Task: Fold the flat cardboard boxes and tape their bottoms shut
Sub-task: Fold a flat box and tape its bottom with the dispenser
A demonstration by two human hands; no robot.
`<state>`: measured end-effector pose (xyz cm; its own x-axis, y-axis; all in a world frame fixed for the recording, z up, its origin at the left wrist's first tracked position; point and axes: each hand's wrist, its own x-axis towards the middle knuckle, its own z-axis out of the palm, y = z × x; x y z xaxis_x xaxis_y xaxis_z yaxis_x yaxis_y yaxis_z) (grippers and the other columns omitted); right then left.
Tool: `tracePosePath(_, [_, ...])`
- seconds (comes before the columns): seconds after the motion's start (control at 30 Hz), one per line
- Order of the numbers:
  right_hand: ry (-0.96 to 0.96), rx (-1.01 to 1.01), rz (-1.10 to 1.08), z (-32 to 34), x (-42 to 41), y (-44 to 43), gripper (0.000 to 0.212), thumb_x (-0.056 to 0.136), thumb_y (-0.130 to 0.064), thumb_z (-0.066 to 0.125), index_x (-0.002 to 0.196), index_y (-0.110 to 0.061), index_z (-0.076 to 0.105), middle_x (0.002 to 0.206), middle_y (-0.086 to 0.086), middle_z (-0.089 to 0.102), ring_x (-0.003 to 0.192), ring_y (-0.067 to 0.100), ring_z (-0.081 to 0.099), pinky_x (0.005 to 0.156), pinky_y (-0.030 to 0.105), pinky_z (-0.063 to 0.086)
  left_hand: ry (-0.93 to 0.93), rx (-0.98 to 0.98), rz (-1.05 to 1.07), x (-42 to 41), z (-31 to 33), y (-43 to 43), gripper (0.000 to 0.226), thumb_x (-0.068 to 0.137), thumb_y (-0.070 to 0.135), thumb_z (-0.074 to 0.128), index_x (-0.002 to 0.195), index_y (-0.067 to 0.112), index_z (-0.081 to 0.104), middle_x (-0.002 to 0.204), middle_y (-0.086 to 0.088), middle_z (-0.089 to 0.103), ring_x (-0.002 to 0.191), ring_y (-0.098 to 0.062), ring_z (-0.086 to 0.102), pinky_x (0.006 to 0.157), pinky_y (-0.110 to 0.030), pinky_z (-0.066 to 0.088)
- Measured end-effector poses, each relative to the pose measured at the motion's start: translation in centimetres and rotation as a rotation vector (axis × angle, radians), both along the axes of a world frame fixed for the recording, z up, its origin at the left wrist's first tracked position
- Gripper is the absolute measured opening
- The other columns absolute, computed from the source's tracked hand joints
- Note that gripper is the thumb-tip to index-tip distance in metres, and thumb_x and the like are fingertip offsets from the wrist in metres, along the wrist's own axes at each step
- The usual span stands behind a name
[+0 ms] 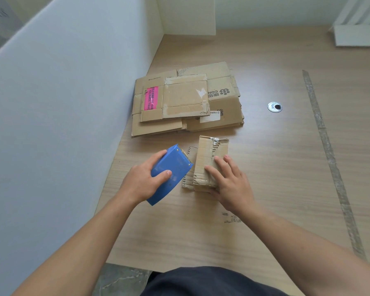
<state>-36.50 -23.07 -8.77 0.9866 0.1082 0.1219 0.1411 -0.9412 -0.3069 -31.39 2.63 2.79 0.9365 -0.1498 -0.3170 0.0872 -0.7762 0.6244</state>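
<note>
Just in front of the stack of flat cardboard boxes [179, 101] sits our small cardboard box [209, 154]. Our right hand [229, 184] presses flat fingers on it, and our left hand [141, 180] grips the blue tape dispenser [173, 171]. The box seems light, worn and crushable, so we brace its sides.

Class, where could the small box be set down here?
Free: the desk between the small box and the tape strip, below the grommet; also nearer than the left hand and right hand. Crowded: the flat stack by the partition.
</note>
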Motion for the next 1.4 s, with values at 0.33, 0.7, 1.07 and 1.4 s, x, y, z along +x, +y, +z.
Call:
tracePosePath(0.33, [-0.045,-0.023,-0.009,0.1,0.3,0.2,0.089,0.056,-0.029,0.094,0.130,-0.036,0.045,0.146,0.001,0.043,0.142,0.030,0.030,0.088,0.043,0.050,0.005,0.001,-0.021,-0.1,-0.7,0.1,0.067,0.077,0.058,0.055,0.142,0.054,0.040,0.123,0.019,0.063,0.107,-0.014,0.060,0.093,-0.040,0.051])
tracePosePath(0.7, [-0.063,-0.008,0.056,0.4,0.5,-0.4,0.078,0.060,-0.026,0.094,0.128,-0.028,0.054,0.142,0.012,0.056,0.132,0.042,0.051,0.078,0.049,0.056,-0.037,0.006,-0.045,0.0,-1.0,-0.1,0.058,0.090,0.047,0.063,0.142,0.055,0.039,0.121,0.017,0.063,0.104,-0.015,0.061,0.091,-0.040,0.052])
tracePosePath(1.07, [-0.015,0.192,0.148,2.0,0.0,-2.7,0.059,0.091,-0.059,0.048,0.145,-0.034,0.047,0.161,0.001,0.033,0.151,0.030,0.022,0.110,0.053,0.035,-0.048,0.071,-0.317,-0.5,-1.1,0.8,0.064,0.075,0.060,0.052,0.135,0.064,0.031,0.107,0.014,0.065,0.086,-0.016,0.061,0.078,-0.038,0.054])
tracePosePath(1.4, [0.203,0.638,0.152,7.4,-0.7,-1.0,0.054,0.098,-0.027,0.063,0.147,-0.036,0.043,0.126,-0.011,0.056,0.104,0.007,0.056,0.092,0.029,0.049,-0.539,0.198,-0.706,-0.4,0.2,1.8,0.054,0.085,0.053,0.050,0.138,0.044,0.042,0.110,0.014,0.068,0.080,-0.013,0.059,0.063,-0.025,0.046])
